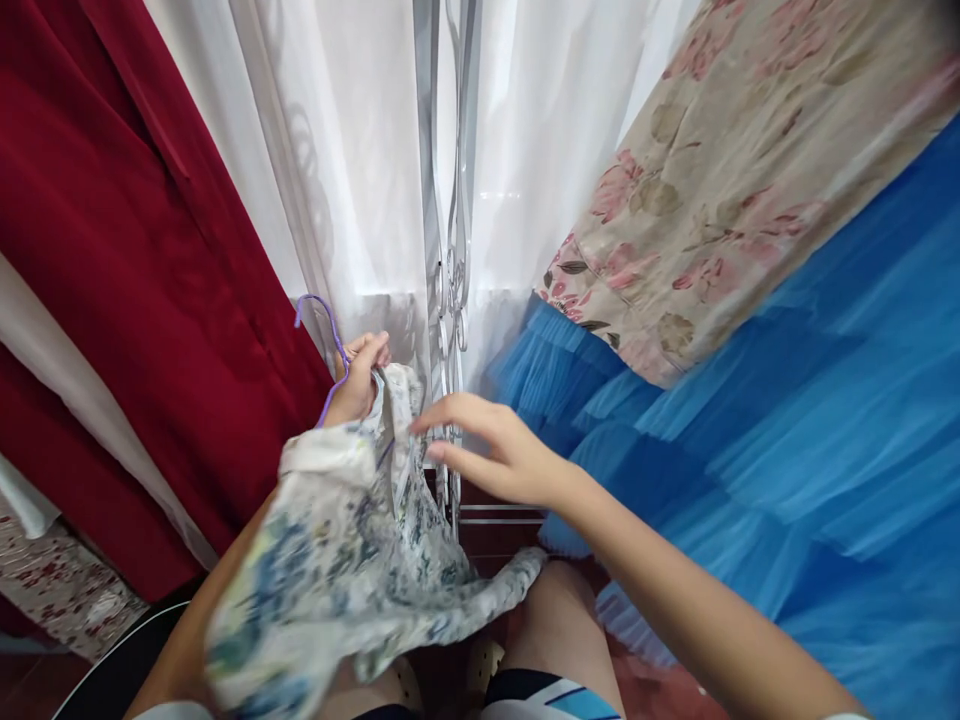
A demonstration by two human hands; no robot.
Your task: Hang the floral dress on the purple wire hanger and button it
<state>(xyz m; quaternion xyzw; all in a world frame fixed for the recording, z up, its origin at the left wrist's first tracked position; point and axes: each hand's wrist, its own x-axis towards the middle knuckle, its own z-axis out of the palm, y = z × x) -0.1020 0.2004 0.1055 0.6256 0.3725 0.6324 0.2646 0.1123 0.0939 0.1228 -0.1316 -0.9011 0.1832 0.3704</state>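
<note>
A white garment with a blue, green and yellow floral print hangs in front of me, its lower part blurred. My left hand is closed at its neck edge, with the forearm running behind the cloth. A purple clothes hanger shows its hook beside that hand; one arm crosses in front of the wrist and goes down into the garment. My right hand is open, thumb and fingers apart, with fingertips close to the garment's opening. Whether they touch the cloth I cannot tell.
White curtains hang ahead behind a white metal frame. On the left is a dark red curtain. To the right hang a floral beige cloth and ruffled blue tulle. A black round rim stands at lower left.
</note>
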